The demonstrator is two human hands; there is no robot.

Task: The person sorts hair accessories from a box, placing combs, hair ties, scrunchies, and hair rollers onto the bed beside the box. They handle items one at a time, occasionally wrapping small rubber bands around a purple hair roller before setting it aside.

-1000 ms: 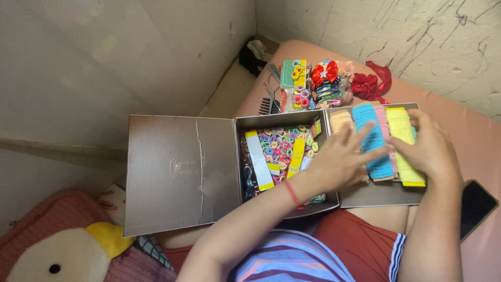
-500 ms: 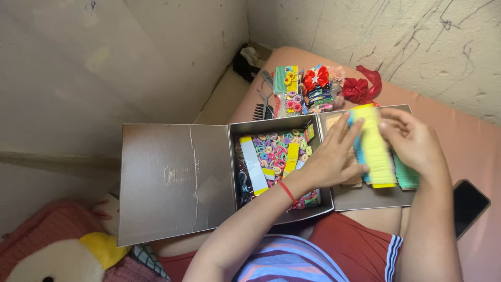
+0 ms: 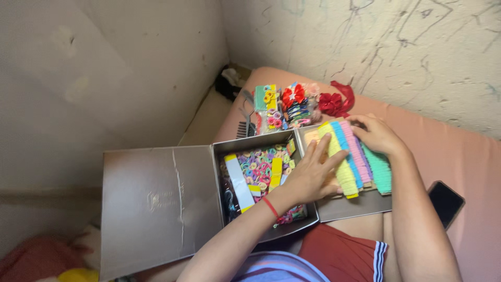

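From the head camera, looking down, a grey-brown box (image 3: 263,230) lies open across the person's lap, with one flap (image 3: 156,201) folded out flat to the left and another flap (image 3: 355,206) folded out to the right. The middle compartment is heaped with small coloured hair elastics (image 3: 261,164), and a white strip with yellow ends (image 3: 239,183) lies slanted along its left side.

On the right flap rests a row of cards wound with hair ties (image 3: 360,162), in yellow, blue, pink, purple and green, overlapping like fanned books and reaching from the flap's far edge toward its near edge. The left hand (image 3: 310,175), a red thread at its wrist, lies flat with fingers spread, the fingertips pressing on the yellow card at the left end of the row and the palm over the box's right wall. The right hand (image 3: 378,134) sits at the far edge of the flap, fingers curled down over the tops of the pink and green cards; whether it pinches one, I cannot tell.

Beyond the box's far edge, on the pink mattress (image 3: 469,156), lie a card of bright clips and bows (image 3: 289,104), a black comb (image 3: 242,128) and a red ribbon (image 3: 334,102). A dark phone (image 3: 445,202) lies just beside the right forearm.
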